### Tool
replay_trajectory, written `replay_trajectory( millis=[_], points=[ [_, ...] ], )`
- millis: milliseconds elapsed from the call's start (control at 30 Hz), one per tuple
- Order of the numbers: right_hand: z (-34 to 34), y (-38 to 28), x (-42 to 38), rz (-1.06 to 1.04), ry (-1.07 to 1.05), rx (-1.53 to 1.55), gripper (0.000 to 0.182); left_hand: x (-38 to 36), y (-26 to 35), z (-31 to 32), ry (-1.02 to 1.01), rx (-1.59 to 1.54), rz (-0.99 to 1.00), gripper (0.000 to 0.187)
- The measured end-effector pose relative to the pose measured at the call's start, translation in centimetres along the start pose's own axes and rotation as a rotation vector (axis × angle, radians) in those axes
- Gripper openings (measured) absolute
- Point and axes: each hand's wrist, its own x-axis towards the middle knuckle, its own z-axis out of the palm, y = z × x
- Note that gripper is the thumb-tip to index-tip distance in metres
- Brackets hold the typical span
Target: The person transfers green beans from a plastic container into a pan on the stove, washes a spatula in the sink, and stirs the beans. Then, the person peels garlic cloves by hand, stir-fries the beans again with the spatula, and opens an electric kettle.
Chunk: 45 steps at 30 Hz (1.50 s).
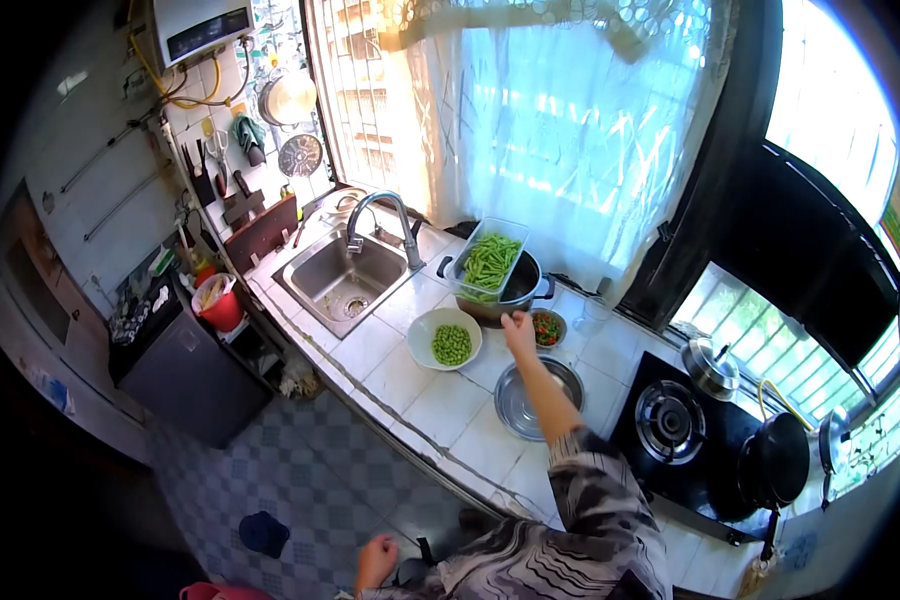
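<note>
My right hand (517,332) reaches out over the counter, its fingers curled together by the near side of a metal pot (487,312). Whatever it may hold is too small to make out. Resting over the pot is a clear plastic container (526,234) of green beans (491,262). Just right of the hand sits a small metal bowl (560,340) with chopped red and green pieces. Under my forearm lies a wide steel basin (510,402). A white bowl (422,340) of green peas (452,345) stands to the left. My left hand (376,562) hangs low beside my body, fingers curled in.
A steel sink (310,282) with a curved faucet (402,215) is at the left of the tiled counter. To the right is a black gas stove (638,420) with a dark pan (780,460) and a lidded pot (711,372). A drinking glass (592,316) stands near the window.
</note>
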Motion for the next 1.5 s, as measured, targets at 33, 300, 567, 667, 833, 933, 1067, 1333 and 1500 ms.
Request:
replay_trajectory(
  millis=[33, 300, 567, 667, 833, 933, 1067, 1333, 1500],
  points=[
    [0.4, -0.4, 0.0, 0.056, 0.094, -0.027, 0.067, -1.5, -0.5, -0.5, 0.014, -0.012, 0.003, 0.030],
    [5.0, 3.0, 16.6, 0.417, 0.115, -0.028, 0.073, 13.3, -3.2, -1.1, 0.004, 0.087, 0.524, 0.027],
    [2.7, -6.2, 12.5, 0.529, 0.027, 0.514, 0.008, 25.2, 18.5, -10.1, -0.180, -0.315, 0.537, 0.023],
    [2.9, -5.7, 10.4, 0.620, 0.042, 0.747, 0.007, 29.6, 26.1, -13.0, 0.029, -0.260, 0.897, 0.020],
    [-0.7, -11.6, -0.6, 0.529, 0.030, 0.601, 0.017, 30.2, 39.4, -14.5, 0.060, -0.160, 1.221, 0.039],
    [-4.2, -13.9, -8.0, 0.495, 0.069, 0.630, 0.035, 31.3, 41.4, -10.4, -0.011, -0.087, 1.111, 0.061],
    [-10.2, -15.6, -16.9, 0.440, 0.096, 0.622, 0.057, 30.1, 41.0, -5.8, -0.727, -0.404, 0.493, 0.084],
    [-22.5, -15.9, -30.0, 0.412, 0.062, 0.402, 0.065, 17.4, 40.9, 4.2, -1.556, -0.799, 0.182, 0.054],
    [-31.6, -18.9, -33.6, -0.011, 0.351, -0.545, 0.084, 8.1, 40.4, 10.6, -1.380, -0.767, 0.220, 0.056]
  ],
)
